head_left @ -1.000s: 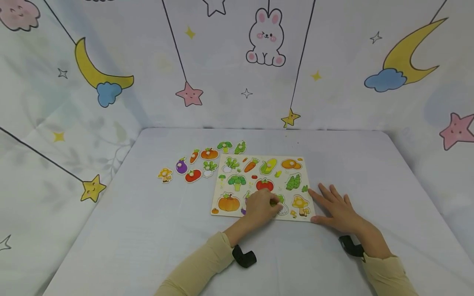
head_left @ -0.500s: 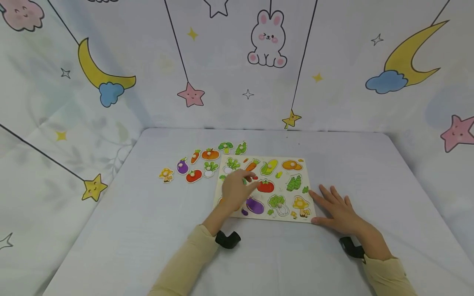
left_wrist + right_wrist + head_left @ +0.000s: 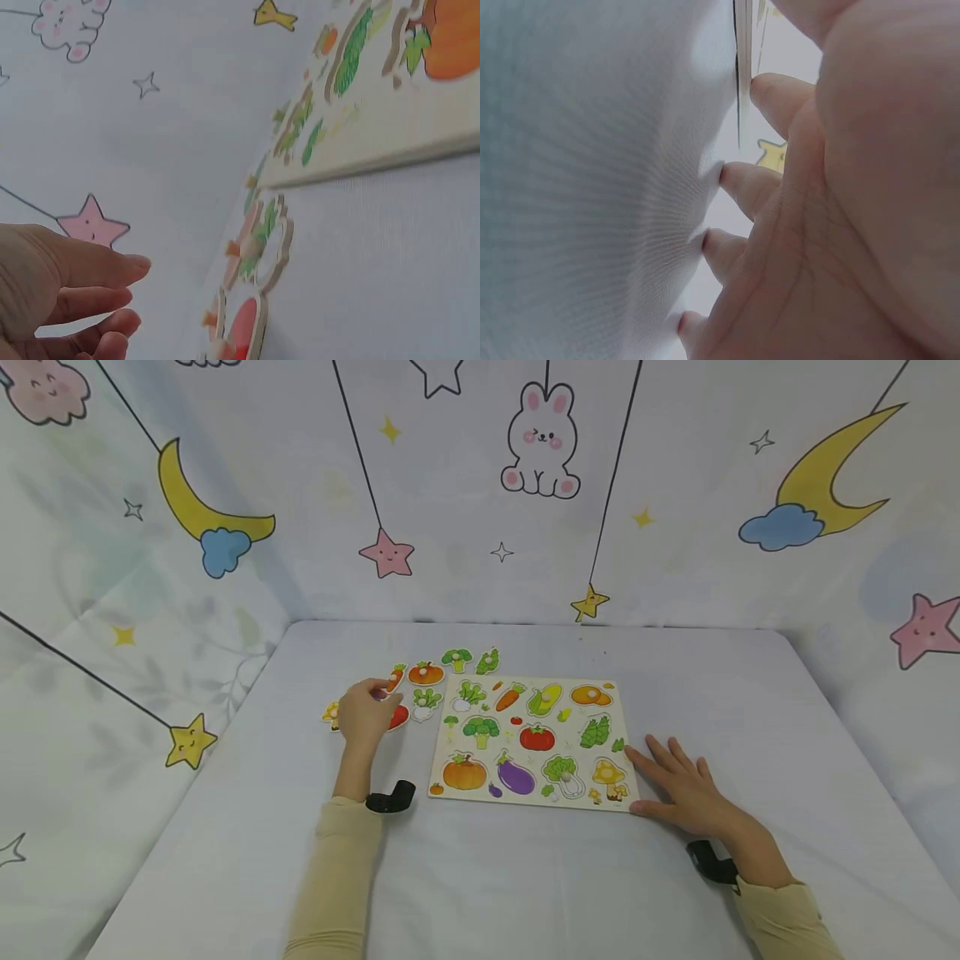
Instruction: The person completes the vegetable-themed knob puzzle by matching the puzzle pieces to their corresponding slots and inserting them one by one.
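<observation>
My left hand (image 3: 365, 714) hovers over the loose puzzle pieces left of the board, thumb and fingers apart with nothing between them. It mostly covers a purple eggplant piece (image 3: 379, 695). The tomato piece (image 3: 400, 717) and mushroom piece (image 3: 329, 716) lie partly hidden beside it. In the left wrist view, the knobbed radish piece (image 3: 266, 259) and tomato piece (image 3: 244, 326) lie beyond the fingers. My right hand (image 3: 686, 789) is spread at the right edge of the wooden vegetable puzzle board (image 3: 567, 743), thumb and index finger touching that edge. A bok choy piece (image 3: 564, 777) sits in the board.
Carrot (image 3: 397, 675), pumpkin (image 3: 426, 674), broccoli (image 3: 456, 660) and asparagus (image 3: 487, 661) pieces lie along the board's upper left. The white-covered table (image 3: 525, 877) meets a patterned cloth backdrop (image 3: 450, 485) at its far edge.
My left hand has left the bok choy piece, which it was touching on the board, and moved left across the board to the loose pieces. My right hand has stayed in place.
</observation>
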### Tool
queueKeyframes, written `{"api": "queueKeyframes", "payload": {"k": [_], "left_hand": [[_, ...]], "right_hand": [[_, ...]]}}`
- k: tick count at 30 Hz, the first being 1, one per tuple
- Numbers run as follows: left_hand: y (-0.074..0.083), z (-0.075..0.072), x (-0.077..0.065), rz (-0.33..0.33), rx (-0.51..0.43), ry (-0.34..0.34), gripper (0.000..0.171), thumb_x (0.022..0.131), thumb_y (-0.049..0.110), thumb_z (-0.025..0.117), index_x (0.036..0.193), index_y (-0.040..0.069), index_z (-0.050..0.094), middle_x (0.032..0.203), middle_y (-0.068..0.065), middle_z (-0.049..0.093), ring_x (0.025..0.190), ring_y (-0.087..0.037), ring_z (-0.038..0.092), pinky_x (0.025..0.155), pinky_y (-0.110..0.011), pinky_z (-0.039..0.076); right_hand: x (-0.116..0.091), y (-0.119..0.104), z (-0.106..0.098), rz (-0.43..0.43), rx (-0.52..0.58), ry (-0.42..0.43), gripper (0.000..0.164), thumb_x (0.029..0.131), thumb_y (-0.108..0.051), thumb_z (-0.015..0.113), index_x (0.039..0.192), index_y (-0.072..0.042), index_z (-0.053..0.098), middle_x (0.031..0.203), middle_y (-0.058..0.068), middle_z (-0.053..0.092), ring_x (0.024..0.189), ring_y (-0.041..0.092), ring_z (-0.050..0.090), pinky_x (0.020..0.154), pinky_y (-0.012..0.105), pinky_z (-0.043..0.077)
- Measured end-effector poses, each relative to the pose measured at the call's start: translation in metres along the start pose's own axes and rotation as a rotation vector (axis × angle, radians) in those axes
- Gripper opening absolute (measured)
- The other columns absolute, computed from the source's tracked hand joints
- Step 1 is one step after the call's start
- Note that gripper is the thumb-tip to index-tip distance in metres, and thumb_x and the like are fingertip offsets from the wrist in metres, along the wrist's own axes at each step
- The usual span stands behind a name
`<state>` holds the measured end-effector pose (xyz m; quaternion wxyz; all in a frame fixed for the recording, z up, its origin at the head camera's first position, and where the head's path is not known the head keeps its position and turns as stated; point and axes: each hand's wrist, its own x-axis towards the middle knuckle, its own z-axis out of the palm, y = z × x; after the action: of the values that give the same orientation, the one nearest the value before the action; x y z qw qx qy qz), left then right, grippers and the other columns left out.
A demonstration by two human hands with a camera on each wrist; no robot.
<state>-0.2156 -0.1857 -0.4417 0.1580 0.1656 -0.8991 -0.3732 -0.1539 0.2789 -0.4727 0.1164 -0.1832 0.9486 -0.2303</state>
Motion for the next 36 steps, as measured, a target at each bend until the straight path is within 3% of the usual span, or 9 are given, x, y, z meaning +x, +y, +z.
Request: {"api": "queueKeyframes", "payload": {"k": [6, 10, 23, 36], "left_hand": [[-0.026, -0.005, 0.009, -0.107, 0.083, -0.191, 0.031, 0.083, 0.021, 0.074, 0.108, 0.002, 0.071, 0.094, -0.014, 0.065, 0.085, -0.028, 0.056, 0.066, -0.032, 0.039], [-0.037, 0.0, 0.011, -0.109, 0.119, -0.239, 0.028, 0.083, 0.021, 0.074, 0.103, 0.002, 0.072, 0.089, -0.013, 0.065, 0.084, -0.027, 0.054, 0.068, -0.032, 0.037], [-0.039, 0.006, 0.011, -0.138, 0.069, -0.226, 0.024, 0.087, 0.018, 0.071, 0.103, 0.0, 0.072, 0.104, -0.019, 0.068, 0.096, -0.031, 0.058, 0.076, -0.038, 0.046], [-0.04, 0.002, 0.012, -0.09, 0.022, -0.195, 0.021, 0.088, 0.014, 0.07, 0.099, -0.004, 0.073, 0.103, -0.023, 0.068, 0.099, -0.033, 0.057, 0.081, -0.04, 0.045]], "right_hand": [[0.0, 0.001, 0.001, 0.0, -0.006, 0.002, 0.088, 0.081, -0.054, 0.071, 0.152, -0.016, 0.036, 0.16, 0.026, 0.016, 0.146, 0.052, 0.002, 0.104, 0.078, 0.0], [0.0, 0.002, 0.002, -0.004, -0.004, 0.004, 0.087, 0.081, -0.054, 0.071, 0.151, -0.016, 0.036, 0.16, 0.026, 0.016, 0.146, 0.052, 0.002, 0.105, 0.077, 0.0], [0.0, 0.001, -0.001, 0.0, 0.014, -0.015, 0.087, 0.083, -0.054, 0.069, 0.153, -0.016, 0.034, 0.16, 0.026, 0.014, 0.147, 0.051, -0.001, 0.105, 0.077, -0.003], [0.0, 0.002, 0.0, -0.005, 0.006, -0.012, 0.086, 0.083, -0.054, 0.069, 0.152, -0.017, 0.034, 0.16, 0.026, 0.015, 0.146, 0.051, 0.0, 0.105, 0.077, -0.002]]}}
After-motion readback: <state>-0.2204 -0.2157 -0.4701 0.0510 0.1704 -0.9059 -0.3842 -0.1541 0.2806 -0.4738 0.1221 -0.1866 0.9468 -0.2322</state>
